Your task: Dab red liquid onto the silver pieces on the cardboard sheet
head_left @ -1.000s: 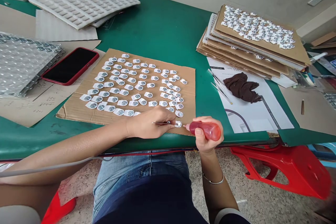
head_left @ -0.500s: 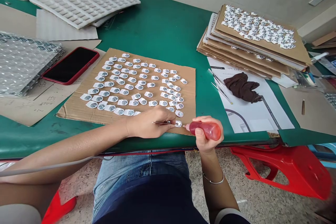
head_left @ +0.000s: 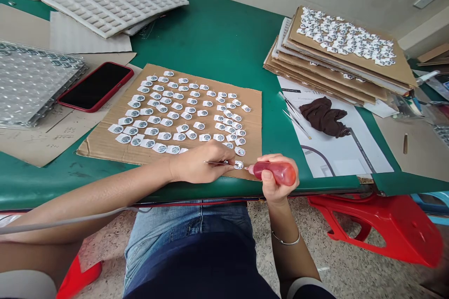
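My right hand is wrapped round a small squeeze bottle of red liquid, lying sideways in the grip. Its nozzle points left, close to a round silvery piece on a white tag near the front right corner of the cardboard sheet. On the other side of that piece, my left hand pinches slim metal tweezers; their tips end at or near the piece. Rows of similar tagged pieces cover the sheet, and my left hand hides some of the front row.
A red-cased phone and a clear plastic tray lie left. White moulded trays sit behind. At right are stacked cardboard sheets, a dark cloth and thin tools. A red stool stands below the table edge.
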A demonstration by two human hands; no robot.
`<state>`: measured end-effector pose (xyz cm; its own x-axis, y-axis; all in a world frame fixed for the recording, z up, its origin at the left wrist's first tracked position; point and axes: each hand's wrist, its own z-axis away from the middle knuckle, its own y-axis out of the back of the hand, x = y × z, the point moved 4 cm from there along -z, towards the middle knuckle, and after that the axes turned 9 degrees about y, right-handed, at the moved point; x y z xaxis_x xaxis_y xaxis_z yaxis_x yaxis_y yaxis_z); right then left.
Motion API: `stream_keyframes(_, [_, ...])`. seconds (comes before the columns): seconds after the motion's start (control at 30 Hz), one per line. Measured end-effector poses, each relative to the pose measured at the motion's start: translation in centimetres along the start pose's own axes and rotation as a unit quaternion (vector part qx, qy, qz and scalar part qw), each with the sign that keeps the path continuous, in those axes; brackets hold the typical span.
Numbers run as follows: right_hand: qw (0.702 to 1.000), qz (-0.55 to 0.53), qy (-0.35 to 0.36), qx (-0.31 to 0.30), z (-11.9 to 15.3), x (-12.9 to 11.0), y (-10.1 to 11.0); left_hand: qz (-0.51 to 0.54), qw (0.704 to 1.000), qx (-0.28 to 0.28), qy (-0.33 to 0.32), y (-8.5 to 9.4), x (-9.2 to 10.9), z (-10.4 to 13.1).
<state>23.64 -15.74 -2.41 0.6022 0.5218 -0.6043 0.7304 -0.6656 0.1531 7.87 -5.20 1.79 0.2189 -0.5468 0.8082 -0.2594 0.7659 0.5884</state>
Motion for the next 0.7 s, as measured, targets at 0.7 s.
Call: stream_keyframes(0.7, [0.999, -0.036, 0.002, -0.037, 0.21, 0.04, -0.28, 0.002, 1.0, -0.006, 0.01, -0.08, -0.21, -0.06])
